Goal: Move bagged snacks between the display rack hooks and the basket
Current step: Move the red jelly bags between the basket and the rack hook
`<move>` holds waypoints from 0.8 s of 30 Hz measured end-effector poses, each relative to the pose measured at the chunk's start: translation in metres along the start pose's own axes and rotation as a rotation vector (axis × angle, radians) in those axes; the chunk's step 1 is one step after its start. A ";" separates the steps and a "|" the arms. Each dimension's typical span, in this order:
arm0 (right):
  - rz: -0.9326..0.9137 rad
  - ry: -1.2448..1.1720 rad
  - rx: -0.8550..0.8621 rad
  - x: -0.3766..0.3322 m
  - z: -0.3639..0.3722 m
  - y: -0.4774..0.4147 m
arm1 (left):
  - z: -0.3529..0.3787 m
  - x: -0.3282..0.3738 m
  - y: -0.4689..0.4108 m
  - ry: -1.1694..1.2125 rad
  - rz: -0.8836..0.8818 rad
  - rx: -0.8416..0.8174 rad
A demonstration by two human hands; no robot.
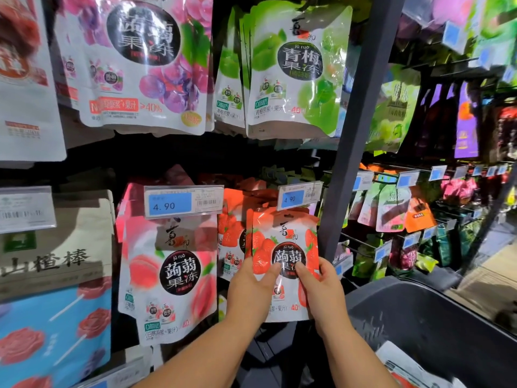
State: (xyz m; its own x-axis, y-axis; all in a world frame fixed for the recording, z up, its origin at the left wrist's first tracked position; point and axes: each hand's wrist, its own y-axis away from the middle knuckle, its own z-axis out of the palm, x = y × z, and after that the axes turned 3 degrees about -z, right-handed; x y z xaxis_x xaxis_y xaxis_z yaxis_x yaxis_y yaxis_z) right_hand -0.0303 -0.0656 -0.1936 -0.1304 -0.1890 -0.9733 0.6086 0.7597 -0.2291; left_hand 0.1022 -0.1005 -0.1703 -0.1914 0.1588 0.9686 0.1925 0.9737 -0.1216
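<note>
I hold a strawberry snack bag upright in front of the display rack with both hands. My left hand grips its lower left side, thumb pressed on the front and the other fingers hidden behind it. My right hand grips the lower right side the same way, so both are clamped on this one bag. The bag's top edge sits just under a blue price tag reading 4.90, and I cannot tell whether it is threaded on the hook there. More strawberry bags hang just behind it to the left, and a peach bag hangs beside them under its own tag. Above hang green plum bags and grape bags. The dark basket sits low to my right, near my right wrist, with a white packet lying inside it. A grey rack post rises between the bag and the basket.
</note>
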 end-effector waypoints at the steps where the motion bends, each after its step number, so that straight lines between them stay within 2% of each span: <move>1: -0.002 0.010 -0.004 0.000 0.000 -0.001 | 0.000 0.000 0.000 0.004 0.003 0.006; 11: -0.066 0.096 0.019 -0.012 0.000 0.000 | 0.000 0.000 0.004 0.066 -0.010 0.030; 18: -0.075 0.190 0.016 -0.017 0.009 -0.007 | 0.002 -0.003 -0.005 0.019 -0.053 0.064; 22: -0.103 0.328 0.081 -0.008 0.013 -0.001 | 0.003 -0.011 -0.002 -0.021 0.013 0.083; 24: -0.132 0.391 0.060 0.001 0.015 0.006 | 0.003 -0.016 0.000 -0.091 0.061 0.064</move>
State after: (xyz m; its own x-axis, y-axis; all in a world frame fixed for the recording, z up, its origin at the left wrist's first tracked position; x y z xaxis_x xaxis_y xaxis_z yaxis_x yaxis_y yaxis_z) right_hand -0.0152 -0.0707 -0.1954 -0.4907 -0.0224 -0.8710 0.6101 0.7049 -0.3619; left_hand 0.1022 -0.1026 -0.1866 -0.2679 0.2292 0.9358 0.1451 0.9698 -0.1960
